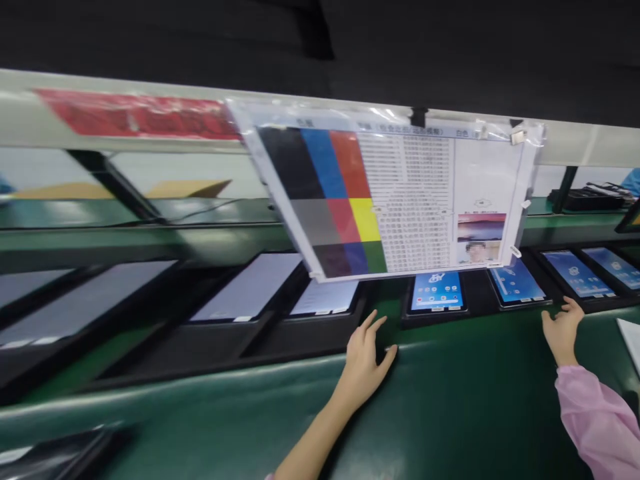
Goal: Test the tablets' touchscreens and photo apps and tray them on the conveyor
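Note:
My left hand (367, 360) hovers over the front of the green bench, fingers apart and nothing in it. Just beyond it lie a tablet with a white screen (325, 297) and a tablet with a blue home screen (437, 291), both in black trays. Farther right, my right hand (564, 327) is raised with its fingers spread and holds nothing. Nearest to it are a second blue-screen tablet (517, 283), partly covered by the hanging chart, and a third blue-screen tablet (579, 273) behind the fingers.
A plastic-covered colour chart (410, 200) hangs above the tablets. On the left, more white-screen tablets (250, 287) rest in black trays (200, 347). A dark, glossy flat object (65, 453) lies at the near left of the green bench (240, 420). A white sheet (631, 337) shows at the right edge.

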Available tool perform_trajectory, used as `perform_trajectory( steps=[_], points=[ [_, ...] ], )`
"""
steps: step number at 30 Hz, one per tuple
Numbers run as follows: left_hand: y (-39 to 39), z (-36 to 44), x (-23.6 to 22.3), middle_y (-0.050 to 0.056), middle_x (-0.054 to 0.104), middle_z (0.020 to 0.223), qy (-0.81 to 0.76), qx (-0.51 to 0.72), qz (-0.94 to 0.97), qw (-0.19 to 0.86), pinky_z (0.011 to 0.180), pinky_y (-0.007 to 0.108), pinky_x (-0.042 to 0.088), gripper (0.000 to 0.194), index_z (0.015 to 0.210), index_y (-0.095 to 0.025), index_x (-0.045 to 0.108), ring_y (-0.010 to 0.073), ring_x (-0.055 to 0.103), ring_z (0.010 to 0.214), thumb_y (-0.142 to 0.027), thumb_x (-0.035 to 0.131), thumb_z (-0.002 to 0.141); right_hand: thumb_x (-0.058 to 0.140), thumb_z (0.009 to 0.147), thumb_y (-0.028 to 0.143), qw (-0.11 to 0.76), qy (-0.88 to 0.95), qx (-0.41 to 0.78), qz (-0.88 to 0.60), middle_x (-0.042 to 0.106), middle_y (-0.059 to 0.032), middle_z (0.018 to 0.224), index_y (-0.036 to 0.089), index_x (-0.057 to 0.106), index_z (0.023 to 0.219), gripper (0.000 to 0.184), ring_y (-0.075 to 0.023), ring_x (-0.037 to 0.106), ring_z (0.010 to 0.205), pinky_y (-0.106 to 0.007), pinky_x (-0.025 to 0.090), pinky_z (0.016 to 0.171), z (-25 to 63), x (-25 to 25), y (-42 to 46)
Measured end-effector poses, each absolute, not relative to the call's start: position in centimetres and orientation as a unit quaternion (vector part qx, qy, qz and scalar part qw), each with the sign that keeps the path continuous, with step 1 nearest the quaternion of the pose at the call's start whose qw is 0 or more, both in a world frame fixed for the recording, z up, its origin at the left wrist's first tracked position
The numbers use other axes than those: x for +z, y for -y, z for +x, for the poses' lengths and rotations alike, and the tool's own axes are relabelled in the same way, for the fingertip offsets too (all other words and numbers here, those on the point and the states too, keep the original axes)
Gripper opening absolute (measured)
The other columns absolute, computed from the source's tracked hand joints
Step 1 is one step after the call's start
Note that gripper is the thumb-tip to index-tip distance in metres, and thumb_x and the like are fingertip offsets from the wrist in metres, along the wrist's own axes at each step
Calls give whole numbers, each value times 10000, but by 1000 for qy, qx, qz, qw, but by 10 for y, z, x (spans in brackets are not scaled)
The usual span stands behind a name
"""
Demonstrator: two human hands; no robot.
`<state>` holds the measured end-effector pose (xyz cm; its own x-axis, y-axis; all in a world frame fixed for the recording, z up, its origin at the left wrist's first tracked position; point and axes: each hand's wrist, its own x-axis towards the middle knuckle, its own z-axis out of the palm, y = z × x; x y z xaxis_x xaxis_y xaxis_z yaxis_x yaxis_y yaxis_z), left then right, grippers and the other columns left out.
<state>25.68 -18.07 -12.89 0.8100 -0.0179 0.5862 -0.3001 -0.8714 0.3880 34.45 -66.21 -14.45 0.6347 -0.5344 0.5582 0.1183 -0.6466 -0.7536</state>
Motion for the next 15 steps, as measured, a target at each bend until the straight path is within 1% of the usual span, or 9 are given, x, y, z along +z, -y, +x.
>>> perform_trajectory(
  steps=[3,6,8,11,15],
  points=[
    [166,238,-122,183,583,1493,57,323,913,241,1140,628,485,389,1365,-226,549,375,576,1385,-350,548,997,709,767,412,419,-114,-402,-806,479,-139,1209,145,517,1192,537,-262,524,976,-515,492,971,344,-143,662],
    [149,230,-119,157,651,1404,26,334,912,239,1124,614,496,324,1278,-234,605,361,616,1317,-332,575,970,693,678,377,436,-113,-395,-800,442,-129,1185,142,487,1202,611,-213,501,821,-538,496,964,343,-141,664],
    [140,231,-119,159,658,1396,7,331,914,233,1116,624,494,338,1262,-233,631,368,620,1301,-358,609,950,696,655,375,445,-116,-391,-797,429,-107,1175,153,478,1216,641,-179,490,749,-553,501,966,342,-139,665],
    [130,238,-123,150,688,1374,-5,318,920,231,1122,646,481,354,1223,-244,683,388,613,1308,-415,668,913,713,638,384,457,-122,-386,-792,427,-98,1175,164,479,1203,651,-162,492,714,-559,512,952,341,-135,665],
    [128,247,-126,142,763,1242,8,293,926,236,1127,664,474,279,1068,-240,724,411,615,1315,-463,687,904,739,637,402,479,-126,-371,-786,469,-93,1156,174,498,1160,620,-171,513,722,-515,528,874,339,-128,665]
  ],
)
